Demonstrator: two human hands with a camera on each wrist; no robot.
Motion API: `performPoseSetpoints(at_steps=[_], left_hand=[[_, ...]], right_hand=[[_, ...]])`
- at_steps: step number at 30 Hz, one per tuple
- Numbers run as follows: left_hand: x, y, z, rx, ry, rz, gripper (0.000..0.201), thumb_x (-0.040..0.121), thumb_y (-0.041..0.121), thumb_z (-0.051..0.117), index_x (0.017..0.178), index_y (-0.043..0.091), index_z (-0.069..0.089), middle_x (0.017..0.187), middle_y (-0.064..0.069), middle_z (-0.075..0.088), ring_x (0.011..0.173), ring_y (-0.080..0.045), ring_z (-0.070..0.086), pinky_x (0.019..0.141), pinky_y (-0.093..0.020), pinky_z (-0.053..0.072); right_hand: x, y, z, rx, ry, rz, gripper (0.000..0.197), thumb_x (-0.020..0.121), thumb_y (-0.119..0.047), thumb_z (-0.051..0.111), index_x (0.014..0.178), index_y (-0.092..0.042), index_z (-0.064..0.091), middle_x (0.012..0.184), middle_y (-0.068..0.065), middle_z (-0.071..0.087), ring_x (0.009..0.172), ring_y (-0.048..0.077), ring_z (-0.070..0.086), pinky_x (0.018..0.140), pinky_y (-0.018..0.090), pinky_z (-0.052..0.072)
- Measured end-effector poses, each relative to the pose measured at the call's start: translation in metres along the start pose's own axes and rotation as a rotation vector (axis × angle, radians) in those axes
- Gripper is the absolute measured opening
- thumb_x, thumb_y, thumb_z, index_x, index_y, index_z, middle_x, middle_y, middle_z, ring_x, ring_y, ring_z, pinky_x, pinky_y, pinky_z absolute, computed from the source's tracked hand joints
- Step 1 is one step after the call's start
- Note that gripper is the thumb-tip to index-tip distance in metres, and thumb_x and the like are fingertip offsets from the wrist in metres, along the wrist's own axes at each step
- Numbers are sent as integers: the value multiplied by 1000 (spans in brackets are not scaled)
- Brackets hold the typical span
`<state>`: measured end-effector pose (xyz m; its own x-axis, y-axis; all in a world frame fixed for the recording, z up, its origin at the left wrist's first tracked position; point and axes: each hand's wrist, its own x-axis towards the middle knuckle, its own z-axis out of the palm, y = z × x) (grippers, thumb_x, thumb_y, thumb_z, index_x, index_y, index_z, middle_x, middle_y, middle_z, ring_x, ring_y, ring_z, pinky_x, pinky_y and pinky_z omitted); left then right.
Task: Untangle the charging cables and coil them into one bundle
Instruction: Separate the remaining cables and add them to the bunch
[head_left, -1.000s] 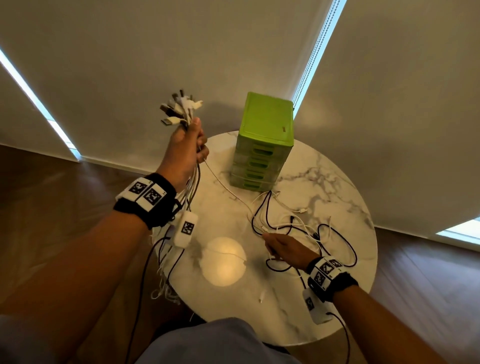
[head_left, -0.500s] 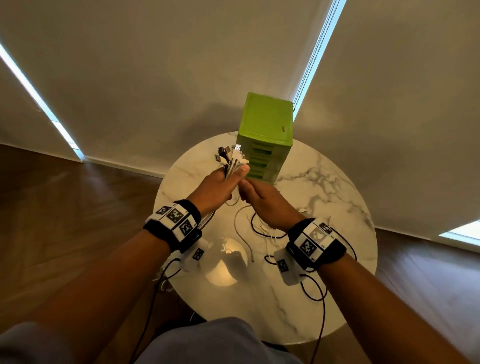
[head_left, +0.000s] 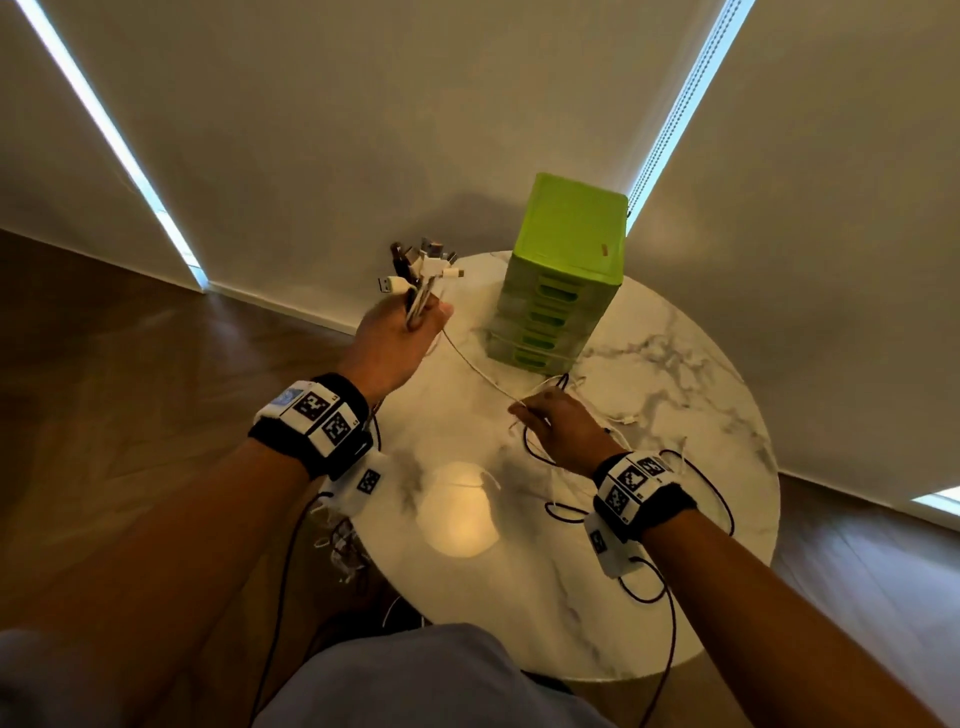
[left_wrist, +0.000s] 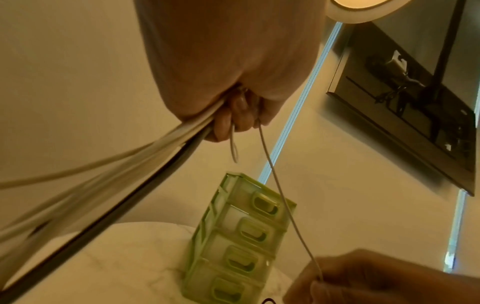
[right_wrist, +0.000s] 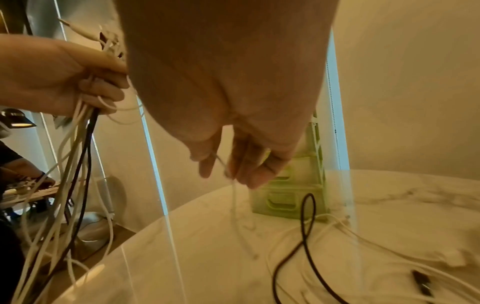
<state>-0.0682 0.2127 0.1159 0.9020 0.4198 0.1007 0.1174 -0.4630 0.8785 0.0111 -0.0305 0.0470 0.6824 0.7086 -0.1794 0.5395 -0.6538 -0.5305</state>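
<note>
My left hand (head_left: 400, 338) is raised over the table's left rim and grips a bunch of white and black charging cables (left_wrist: 145, 156). Their plug ends (head_left: 421, 265) fan out above the fist, and the rest hangs down off the table edge (right_wrist: 75, 164). One thin white cable (head_left: 478, 371) runs taut from that fist to my right hand (head_left: 558, 423), which pinches it between thumb and fingertips (right_wrist: 228, 164) just above the tabletop. More loose black and white cables (right_wrist: 311, 236) lie tangled on the marble below and behind the right hand.
A green drawer unit (head_left: 563, 275) stands at the back of the round marble table (head_left: 519, 597), close behind both hands. A lamp's bright reflection (head_left: 457, 512) shows on the table's near part. Wood floor surrounds the table; blinds hang behind it.
Half a second ago both hands met at the plug bunch. Now the left hand has lifted up and left, and the right has drawn down and right along one white cable, pulling it taut.
</note>
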Motion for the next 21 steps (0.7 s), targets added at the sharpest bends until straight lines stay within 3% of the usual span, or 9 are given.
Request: performPoseSetpoints(at_steps=[3, 5, 9, 11, 15, 18, 21], left_hand=[[-8, -8, -16, 27, 57, -31, 36, 99, 42, 58, 69, 24, 54, 56, 7, 46, 54, -8, 46, 64, -29, 36], [-15, -15, -30, 16, 104, -71, 27, 98, 43, 59, 79, 23, 61, 61, 7, 50, 58, -9, 48, 63, -28, 38], [-31, -23, -60, -30, 164, -88, 33, 100, 38, 57, 89, 8, 66, 76, -21, 62, 69, -29, 59, 68, -34, 48], [-39, -30, -76, -47, 193, -111, 35, 101, 38, 57, 94, 6, 68, 85, -25, 65, 77, -32, 62, 73, -39, 51], [-51, -50, -105, -79, 267, -183, 30, 98, 44, 58, 100, 17, 69, 85, -9, 67, 78, -16, 64, 75, -28, 51], [-58, -63, -125, -100, 331, -228, 32, 99, 46, 57, 104, 17, 69, 88, -9, 66, 83, -15, 62, 76, -26, 49], [-65, -78, -144, -74, 383, -268, 48, 99, 56, 50, 94, 12, 67, 72, -2, 57, 63, -8, 52, 63, -24, 43]], right_hand=[[18, -19, -3, 39, 146, -51, 26, 103, -12, 51, 119, -7, 70, 100, 9, 68, 89, 21, 62, 88, 40, 52], [28, -41, -2, 119, 140, -145, 33, 100, -3, 53, 131, -10, 63, 98, 4, 70, 83, 15, 67, 87, 36, 57], [50, -94, 14, 51, -95, -416, 32, 102, -21, 57, 134, -22, 56, 109, -2, 74, 87, 5, 68, 81, 11, 49], [59, -121, 29, 29, -195, -521, 27, 104, -18, 51, 130, -17, 60, 111, 1, 73, 85, 4, 68, 79, 9, 48], [77, -149, 61, 59, -218, -576, 28, 105, -18, 48, 127, -11, 64, 111, 5, 74, 85, 9, 70, 80, 22, 55], [85, -156, 91, 74, -245, -500, 29, 107, -20, 45, 123, -9, 66, 100, 9, 75, 89, 19, 71, 80, 35, 56], [87, -158, 129, 51, -334, -402, 30, 106, -16, 44, 123, -6, 67, 107, 14, 74, 95, 28, 70, 86, 44, 55]])
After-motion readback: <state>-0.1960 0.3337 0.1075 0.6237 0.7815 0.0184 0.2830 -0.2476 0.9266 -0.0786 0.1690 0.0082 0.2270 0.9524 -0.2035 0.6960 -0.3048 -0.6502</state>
